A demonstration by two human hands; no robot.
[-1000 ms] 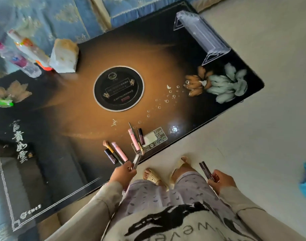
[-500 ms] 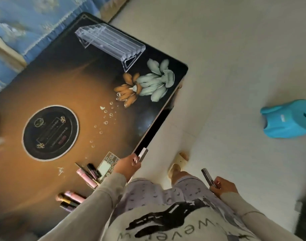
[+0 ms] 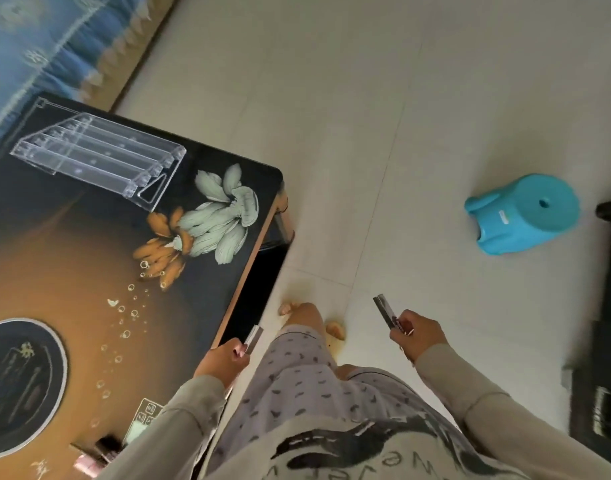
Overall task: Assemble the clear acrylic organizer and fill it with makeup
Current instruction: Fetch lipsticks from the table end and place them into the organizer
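The clear acrylic organizer (image 3: 99, 161), a stepped rack with several troughs, stands empty at the far corner of the dark table (image 3: 72, 258). My left hand (image 3: 224, 362) grips a slim silver makeup tube (image 3: 254, 337) at the table's near edge. Over the floor, my right hand (image 3: 416, 336) grips a dark slim makeup stick (image 3: 385, 311) with its end pointing up. A few more makeup tubes (image 3: 92, 457) lie on the table at the bottom left, partly hidden by my left sleeve.
A round black inlay (image 3: 20, 382) sits in the tabletop at the left. A blue plastic stool (image 3: 526, 216) lies tipped on the pale tiled floor to the right. Dark equipment (image 3: 605, 375) fills the right edge. A blue patterned sofa (image 3: 37, 46) stands behind the table.
The view has swung right, so the table slid left and the organizer came nearer. Both hands keep their makeup pieces, and my left hand has lifted away from the tubes on the table.
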